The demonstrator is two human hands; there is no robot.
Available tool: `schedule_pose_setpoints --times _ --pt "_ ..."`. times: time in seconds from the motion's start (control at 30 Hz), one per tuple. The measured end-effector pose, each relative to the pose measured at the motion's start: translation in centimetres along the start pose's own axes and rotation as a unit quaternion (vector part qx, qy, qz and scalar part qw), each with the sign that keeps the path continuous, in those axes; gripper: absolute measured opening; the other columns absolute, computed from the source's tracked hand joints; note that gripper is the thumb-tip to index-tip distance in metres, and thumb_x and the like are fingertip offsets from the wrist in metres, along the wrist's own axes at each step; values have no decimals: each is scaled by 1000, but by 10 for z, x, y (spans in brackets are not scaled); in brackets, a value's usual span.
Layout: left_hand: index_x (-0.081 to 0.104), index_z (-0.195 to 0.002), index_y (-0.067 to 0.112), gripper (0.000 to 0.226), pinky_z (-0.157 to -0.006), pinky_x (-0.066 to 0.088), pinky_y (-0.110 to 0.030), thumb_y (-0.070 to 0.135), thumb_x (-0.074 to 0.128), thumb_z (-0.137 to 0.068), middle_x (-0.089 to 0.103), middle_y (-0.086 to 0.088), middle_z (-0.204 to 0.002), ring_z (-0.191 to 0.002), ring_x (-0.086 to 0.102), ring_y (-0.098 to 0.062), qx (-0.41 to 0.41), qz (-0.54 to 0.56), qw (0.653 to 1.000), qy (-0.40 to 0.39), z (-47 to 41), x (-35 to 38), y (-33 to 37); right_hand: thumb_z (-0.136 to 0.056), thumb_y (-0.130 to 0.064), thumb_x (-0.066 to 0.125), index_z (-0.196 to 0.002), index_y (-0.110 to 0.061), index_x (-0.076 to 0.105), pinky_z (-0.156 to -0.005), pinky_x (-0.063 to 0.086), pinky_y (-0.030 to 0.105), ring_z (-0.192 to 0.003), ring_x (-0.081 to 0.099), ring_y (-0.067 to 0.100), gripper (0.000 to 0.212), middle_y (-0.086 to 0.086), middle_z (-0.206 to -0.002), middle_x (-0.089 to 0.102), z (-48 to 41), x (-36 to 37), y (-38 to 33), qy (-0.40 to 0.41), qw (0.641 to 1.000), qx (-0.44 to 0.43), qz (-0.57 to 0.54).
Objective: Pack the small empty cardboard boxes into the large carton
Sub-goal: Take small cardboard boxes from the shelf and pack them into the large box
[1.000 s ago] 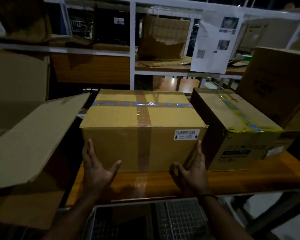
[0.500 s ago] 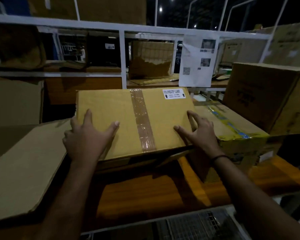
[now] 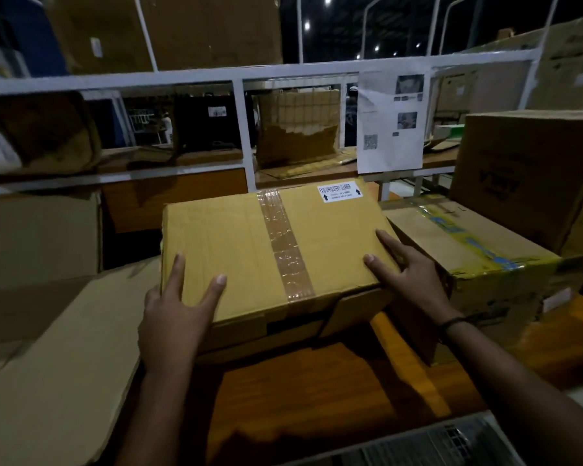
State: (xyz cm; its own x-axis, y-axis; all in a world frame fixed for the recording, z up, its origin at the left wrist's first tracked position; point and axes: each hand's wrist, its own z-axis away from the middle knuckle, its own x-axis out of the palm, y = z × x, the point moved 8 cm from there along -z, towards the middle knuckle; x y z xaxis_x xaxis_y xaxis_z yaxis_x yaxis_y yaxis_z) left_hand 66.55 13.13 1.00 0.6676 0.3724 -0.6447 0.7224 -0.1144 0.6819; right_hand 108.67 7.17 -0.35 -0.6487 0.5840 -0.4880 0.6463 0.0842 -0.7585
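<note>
A tan cardboard box (image 3: 236, 243) sealed with brown tape lies tipped back on the wooden shelf (image 3: 300, 398), its white-labelled face turned up. Loose bottom flaps hang open along its near edge. My left hand (image 3: 175, 317) presses on the near left corner with fingers spread. My right hand (image 3: 411, 277) holds the near right corner, fingers on the top face. At the left, a big open carton flap (image 3: 64, 348) slopes toward me; the carton's inside is hidden.
A box with yellow and blue tape (image 3: 468, 250) stands right against the tipped box. A taller brown box (image 3: 525, 173) sits behind it. White rack posts (image 3: 243, 129) and a hanging printed sheet (image 3: 389, 129) are behind. A wire mesh surface (image 3: 435, 445) lies below the shelf edge.
The box, upright a second ago with my hands at its lower front corners, has been tipped back so its labelled front faces up. Both hands now rest on that face.
</note>
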Motion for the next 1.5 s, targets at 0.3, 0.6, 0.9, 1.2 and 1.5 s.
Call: schedule_pose_setpoints --times 0.3,0.6,0.9,1.2,1.5 --pt "16 -160 51 88 -100 46 -56 82 50 -85 47 -19 -151 -135 47 -41 1 5 1000 -8 4 -7 -3 -71 -82 61 -154 -46 39 -93 47 33 -124 47 14 93 5 -148 51 19 -2 -2 0 1000 -17 -1" --pt "57 -146 30 72 -75 36 -36 77 38 -95 65 -15 -134 -117 61 -36 28 -112 991 72 -9 -36 26 -90 -80 39 -119 -16 75 -69 58 37 -91 69 22 79 11 -109 77 -4 -39 -43 116 981 -90 130" --pt "35 -157 21 72 -87 55 -52 64 45 -100 39 -17 -153 -127 53 -38 50 91 983 151 5 2 -1 -97 -66 35 -161 -25 24 -89 45 42 -127 55 34 76 10 -156 43 24 5 -5 177 983 -11 38" --pt "-21 -159 42 114 -96 52 -64 67 60 -83 30 -24 -162 -133 49 -51 -49 80 994 64 59 56 -57 -80 -84 49 -157 -53 -16 -107 47 59 -144 43 32 105 3 -169 23 80 53 55 87 994 58 -21" --pt "2 -165 34 100 -113 29 -59 75 51 -88 36 -20 -159 -138 36 -46 -11 -57 991 120 1 17 -8 -90 -75 49 -161 -39 12 -74 59 44 -94 65 30 88 15 -122 64 -8 5 -8 68 977 -23 201"
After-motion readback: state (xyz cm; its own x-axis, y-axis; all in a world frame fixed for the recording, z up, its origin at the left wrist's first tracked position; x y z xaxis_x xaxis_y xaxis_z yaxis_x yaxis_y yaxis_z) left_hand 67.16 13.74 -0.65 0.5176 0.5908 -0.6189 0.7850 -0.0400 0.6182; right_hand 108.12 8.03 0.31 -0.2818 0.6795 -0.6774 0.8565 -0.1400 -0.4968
